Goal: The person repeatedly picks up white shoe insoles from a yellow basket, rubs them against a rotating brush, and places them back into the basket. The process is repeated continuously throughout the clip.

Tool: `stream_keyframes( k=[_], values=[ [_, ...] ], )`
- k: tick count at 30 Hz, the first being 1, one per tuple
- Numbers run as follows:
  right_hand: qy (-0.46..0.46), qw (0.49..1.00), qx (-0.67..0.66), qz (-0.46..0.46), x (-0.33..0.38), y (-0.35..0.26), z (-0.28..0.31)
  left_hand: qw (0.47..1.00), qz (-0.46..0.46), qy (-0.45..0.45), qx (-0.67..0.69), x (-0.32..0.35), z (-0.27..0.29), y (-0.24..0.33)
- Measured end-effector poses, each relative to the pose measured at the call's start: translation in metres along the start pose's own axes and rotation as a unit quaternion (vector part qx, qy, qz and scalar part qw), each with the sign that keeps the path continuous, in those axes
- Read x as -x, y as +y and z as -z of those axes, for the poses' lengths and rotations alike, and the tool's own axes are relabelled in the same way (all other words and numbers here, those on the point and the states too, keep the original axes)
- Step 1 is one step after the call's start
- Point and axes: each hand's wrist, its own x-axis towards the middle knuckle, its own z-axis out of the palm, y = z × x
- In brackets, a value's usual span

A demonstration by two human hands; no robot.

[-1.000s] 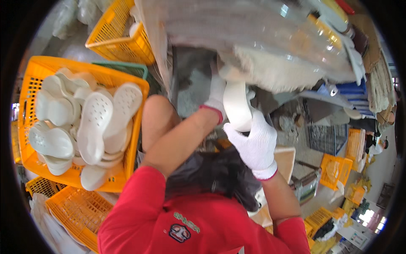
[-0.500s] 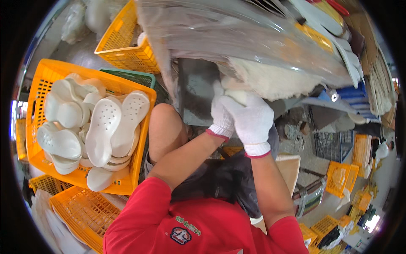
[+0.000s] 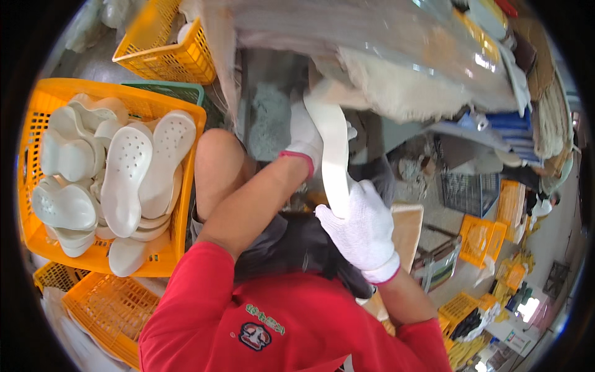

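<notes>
A white shoe insole (image 3: 335, 146) stands on edge between my two gloved hands, its long curved side facing up. My left hand (image 3: 304, 127), in a white knit glove, is wrapped around the upper part from behind; its fingertips show past the insole's right side. Around the lower end, close to my lap, my right hand (image 3: 364, 226) is closed. Just beyond the insole hangs cream fluffy material (image 3: 403, 84) under a clear plastic sheet. To my left, an orange crate (image 3: 186, 204) holds several white insoles (image 3: 129, 177), some dotted with small holes.
Another orange crate (image 3: 199, 59) stands at the far left, near a green crate (image 3: 180, 92). An orange basket (image 3: 118, 310) lies at the near left. On the right floor are a dark grey crate (image 3: 470, 197) and several orange baskets (image 3: 477, 240). Plastic sheeting (image 3: 365, 31) covers the bench ahead.
My right hand has drawn back toward my lap and to the lower end of the insole, which now shows in full length. My left hand has shifted slightly left.
</notes>
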Motion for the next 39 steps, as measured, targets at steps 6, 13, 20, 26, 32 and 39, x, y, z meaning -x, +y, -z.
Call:
stream_keyframes(
  k=[6, 13, 20, 26, 32, 39],
  values=[
    [0.027, 0.988, 0.144, 0.058, -0.036, 0.007, -0.004, 0.974, -0.176, -0.122, 0.067, -0.019, -0.015, 0.021],
    [0.092, 0.702, -0.651, -0.275, 0.126, 0.083, -0.072, 0.956, 0.003, -0.149, 0.255, 0.055, -0.007, -0.031],
    [0.064, 0.977, -0.204, -0.001, 0.046, 0.107, -0.093, 0.990, -0.003, -0.099, 0.100, -0.002, 0.014, 0.002],
    [0.067, 0.648, -0.731, -0.202, 0.065, 0.082, -0.074, 0.990, -0.109, 0.085, -0.044, 0.036, 0.067, 0.013],
    [0.108, 0.642, -0.737, -0.180, 0.038, 0.063, -0.062, 0.981, -0.117, -0.040, -0.150, 0.017, -0.009, -0.025],
    [0.091, 0.624, -0.750, -0.200, -0.013, 0.060, -0.070, 0.960, 0.043, -0.233, 0.150, -0.024, 0.016, 0.001]
  ],
)
